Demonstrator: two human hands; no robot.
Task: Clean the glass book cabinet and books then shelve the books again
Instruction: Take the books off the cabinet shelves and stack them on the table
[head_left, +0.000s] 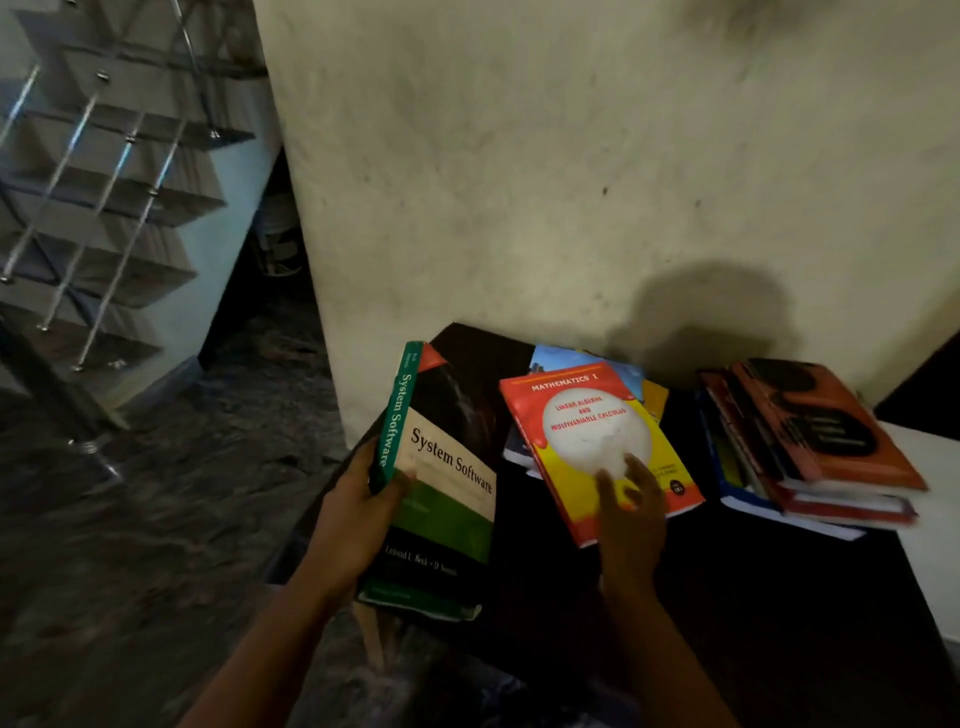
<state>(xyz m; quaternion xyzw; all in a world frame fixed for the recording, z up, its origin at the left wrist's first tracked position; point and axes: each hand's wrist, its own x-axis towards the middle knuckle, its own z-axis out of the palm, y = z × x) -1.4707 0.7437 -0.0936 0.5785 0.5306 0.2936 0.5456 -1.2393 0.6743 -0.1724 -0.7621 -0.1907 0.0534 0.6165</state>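
Over table's (727, 597) left edge, green book (447, 467)

Bare dark table (753, 597) front right; book stacks (810, 447) and wall (571, 182) block rear

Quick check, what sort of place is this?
Probably a home, beside a staircase: its metal railing, a stained plaster wall, textbooks stacked on a dark table.

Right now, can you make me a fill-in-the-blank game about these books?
The left hand holds the green-spined book titled System ____.
The right hand touches the red-and-yellow book headed ____ I.
The orange-topped stack lies to that book's ____.
Missing words: Software, Mathematics, right.
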